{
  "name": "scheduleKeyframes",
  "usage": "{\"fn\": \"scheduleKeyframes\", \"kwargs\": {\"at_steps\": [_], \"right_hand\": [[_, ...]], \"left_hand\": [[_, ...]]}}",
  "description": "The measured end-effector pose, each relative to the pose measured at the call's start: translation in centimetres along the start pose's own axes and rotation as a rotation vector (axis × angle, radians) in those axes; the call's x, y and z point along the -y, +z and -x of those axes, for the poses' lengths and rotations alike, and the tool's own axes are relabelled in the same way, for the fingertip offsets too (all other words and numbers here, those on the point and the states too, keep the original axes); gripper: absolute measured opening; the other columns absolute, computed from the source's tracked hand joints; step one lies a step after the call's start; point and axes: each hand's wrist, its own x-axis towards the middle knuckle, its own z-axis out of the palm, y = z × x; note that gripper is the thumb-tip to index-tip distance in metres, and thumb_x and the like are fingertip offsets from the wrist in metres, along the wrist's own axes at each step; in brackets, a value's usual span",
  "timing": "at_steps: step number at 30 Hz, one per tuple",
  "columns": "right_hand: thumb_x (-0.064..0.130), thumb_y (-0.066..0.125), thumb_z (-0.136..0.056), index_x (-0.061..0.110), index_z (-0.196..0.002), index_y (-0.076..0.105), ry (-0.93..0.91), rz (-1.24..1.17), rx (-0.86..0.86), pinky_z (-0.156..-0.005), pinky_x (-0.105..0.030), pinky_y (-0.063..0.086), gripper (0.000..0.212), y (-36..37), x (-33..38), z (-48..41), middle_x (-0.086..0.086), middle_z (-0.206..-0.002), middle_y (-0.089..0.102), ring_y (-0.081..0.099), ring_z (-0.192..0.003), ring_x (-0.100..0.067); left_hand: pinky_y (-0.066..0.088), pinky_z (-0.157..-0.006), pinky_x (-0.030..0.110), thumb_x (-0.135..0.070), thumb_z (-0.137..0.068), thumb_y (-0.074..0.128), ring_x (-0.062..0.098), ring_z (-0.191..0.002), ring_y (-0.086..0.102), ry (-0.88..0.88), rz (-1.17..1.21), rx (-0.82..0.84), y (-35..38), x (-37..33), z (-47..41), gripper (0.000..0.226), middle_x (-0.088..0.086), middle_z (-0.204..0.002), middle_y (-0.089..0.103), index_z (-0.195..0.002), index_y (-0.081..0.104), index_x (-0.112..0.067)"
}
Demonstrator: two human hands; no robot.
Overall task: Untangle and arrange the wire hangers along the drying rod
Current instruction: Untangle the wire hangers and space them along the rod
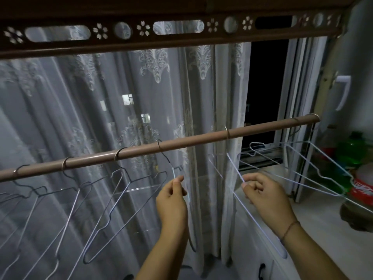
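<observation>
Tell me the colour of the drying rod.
The drying rod is light brown; the head view shows it.

A lace curtain [141, 98] hangs before a dark window [264, 83]. A green bottle [351, 150] and a red-labelled bottle [363, 186] sit on the counter [314, 219].

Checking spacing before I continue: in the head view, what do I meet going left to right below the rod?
Grey hangers → left hand pinching a dark-necked hanger → right hand pinching a white hanger → splayed pale hangers → green bottle.
</observation>
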Motion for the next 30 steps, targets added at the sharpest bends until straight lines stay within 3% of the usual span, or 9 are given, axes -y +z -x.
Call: {"fn": "scheduleKeyframes", "kwargs": {"at_steps": [4,8,11,14,17,20,25,28,30], "right_hand": [[0.009,0.057,-0.087,0.026,-0.084,0.060,0.014,-0.013,0.080,-0.063,-0.036,0.053,0.018,1.7,0.5,1.1,-0.012,-0.061,0.054,0.058,-0.066,-0.031],[0.010,0.058,-0.086,0.021,-0.086,0.062,0.009,0.009,0.091,-0.060,-0.037,0.052,0.012,2.7,0.6,1.7,0.002,-0.052,0.046,0.051,-0.056,-0.020],[0.010,0.058,-0.086,0.018,-0.089,0.063,0.000,0.005,0.116,-0.057,-0.026,0.046,0.010,3.3,1.0,2.0,0.000,-0.053,0.048,0.049,-0.054,-0.014],[0.011,0.058,-0.086,0.018,-0.089,0.063,0.009,0.002,0.125,-0.059,-0.025,0.046,0.009,3.6,1.1,2.2,-0.005,-0.057,0.049,0.050,-0.056,-0.014],[0.011,0.058,-0.086,0.018,-0.091,0.063,0.021,-0.008,0.125,-0.059,-0.025,0.045,0.009,3.6,1.0,2.3,-0.007,-0.058,0.050,0.049,-0.056,-0.015],[0.012,0.059,-0.086,0.018,-0.092,0.063,0.023,-0.009,0.107,-0.059,-0.024,0.047,0.010,3.4,0.8,2.3,-0.004,-0.056,0.050,0.051,-0.056,-0.016],[0.016,0.058,-0.086,0.023,-0.091,0.063,0.047,-0.014,0.104,-0.064,-0.030,0.054,0.010,2.8,0.6,2.1,-0.010,-0.061,0.054,0.058,-0.065,-0.032],[0.016,0.057,-0.087,0.023,-0.093,0.063,0.065,-0.022,0.082,-0.065,-0.035,0.054,0.011,1.7,0.2,1.8,-0.016,-0.070,0.061,0.060,-0.067,-0.032],[0.015,0.057,-0.087,0.023,-0.094,0.063,0.071,-0.026,0.029,-0.070,-0.040,0.055,0.012,0.6,-0.1,1.5,-0.021,-0.078,0.063,0.062,-0.074,-0.035]], "left_hand": [[0.039,-0.100,0.058,-0.023,-0.098,0.042,0.011,-0.064,0.044,-0.004,0.013,-0.008,-1.1,-0.1,0.3,0.029,0.002,-0.070,0.047,-0.082,0.064,-0.034],[0.042,-0.101,0.051,-0.022,-0.097,0.044,0.011,-0.066,0.046,0.005,0.013,-0.004,-1.7,0.2,0.3,0.025,0.002,-0.069,0.046,-0.089,0.065,-0.032],[0.046,-0.098,0.047,-0.022,-0.097,0.045,0.011,-0.066,0.044,0.003,0.018,0.003,-2.2,0.2,0.3,0.023,0.003,-0.070,0.045,-0.090,0.065,-0.032],[0.047,-0.096,0.047,-0.022,-0.097,0.045,0.011,-0.065,0.044,0.003,0.015,0.001,-2.4,0.3,0.2,0.023,0.003,-0.070,0.045,-0.093,0.066,-0.029],[0.050,-0.076,0.034,-0.022,-0.097,0.044,0.011,-0.066,0.045,0.025,0.026,-0.005,-2.6,0.7,0.1,0.025,0.003,-0.070,0.045,-0.105,0.068,-0.021],[0.043,-0.069,0.021,-0.021,-0.097,0.045,0.010,-0.067,0.047,0.037,0.041,-0.005,-2.4,0.9,-0.1,0.025,0.001,-0.069,0.047,-0.108,0.067,-0.017],[0.043,-0.054,0.011,-0.022,-0.096,0.047,0.007,-0.067,0.049,0.072,0.033,0.003,-2.1,1.0,0.0,0.020,-0.002,-0.074,0.053,-0.086,0.063,-0.025],[0.043,-0.057,0.003,-0.023,-0.093,0.052,0.007,-0.076,0.051,0.129,0.017,-0.084,-1.6,1.1,-0.1,0.021,-0.001,-0.091,0.055,-0.113,0.055,-0.019],[0.045,-0.078,0.014,-0.027,-0.091,0.054,0.015,-0.094,0.054,0.208,-0.023,-0.131,-1.0,0.9,0.0,0.032,0.003,-0.109,0.052,-0.123,0.048,-0.023]]}}
